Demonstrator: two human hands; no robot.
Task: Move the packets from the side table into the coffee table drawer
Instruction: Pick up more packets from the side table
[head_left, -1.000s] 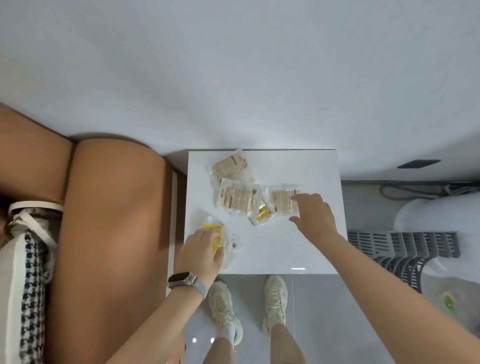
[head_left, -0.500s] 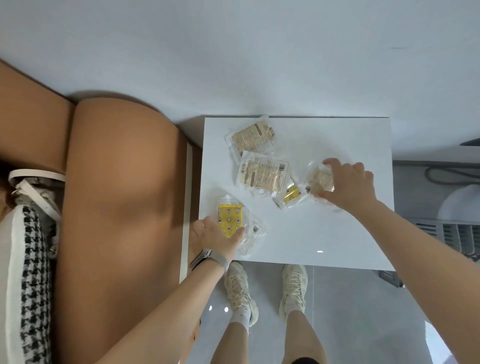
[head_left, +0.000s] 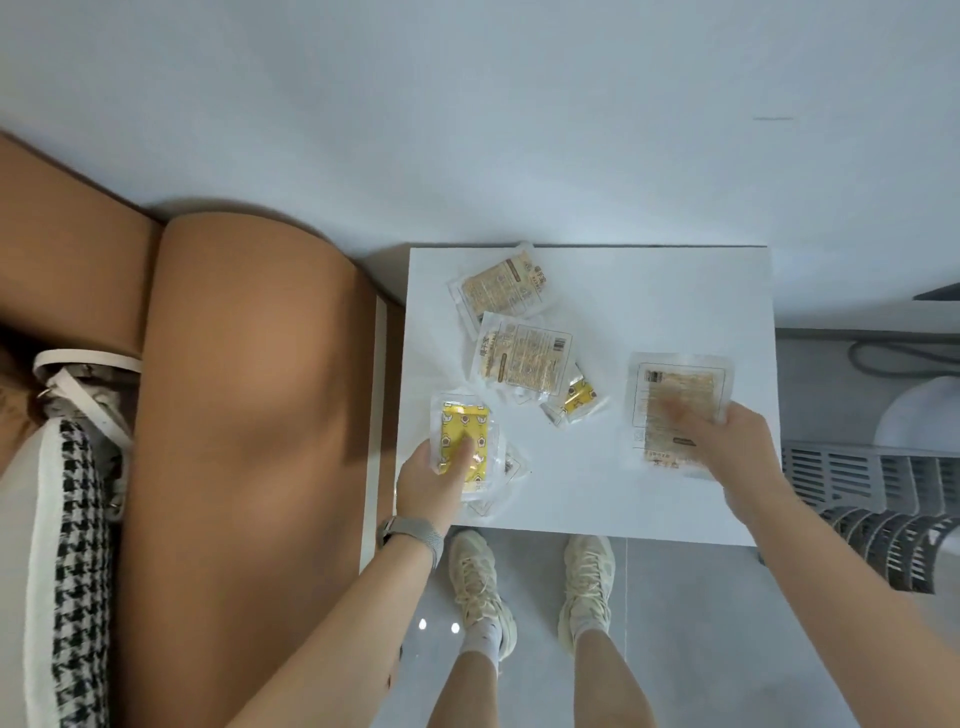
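Note:
A white side table (head_left: 675, 291) stands below me, seen from above. My left hand (head_left: 428, 486) grips a clear packet with a yellow insert (head_left: 463, 439) at the table's front left, with another clear packet (head_left: 511, 467) partly under it. My right hand (head_left: 737, 447) holds a large tan clear packet (head_left: 675, 400), raised over the right side of the table. Two tan packets (head_left: 501, 286) (head_left: 524, 358) and a small yellow packet (head_left: 576, 397) lie in the middle. No coffee table drawer is in view.
A brown sofa arm (head_left: 249, 415) runs along the table's left side, with a houndstooth cushion (head_left: 67, 571) and a white-strapped bag (head_left: 88, 374). A grey slatted rack (head_left: 872, 493) and cables (head_left: 893, 353) sit on the floor at right. My feet (head_left: 535, 587) stand at the table's front edge.
My right hand closed on the tan packet and lifted it toward the right front. My left hand closed its grip on the yellow packet. The view moved nearer the table.

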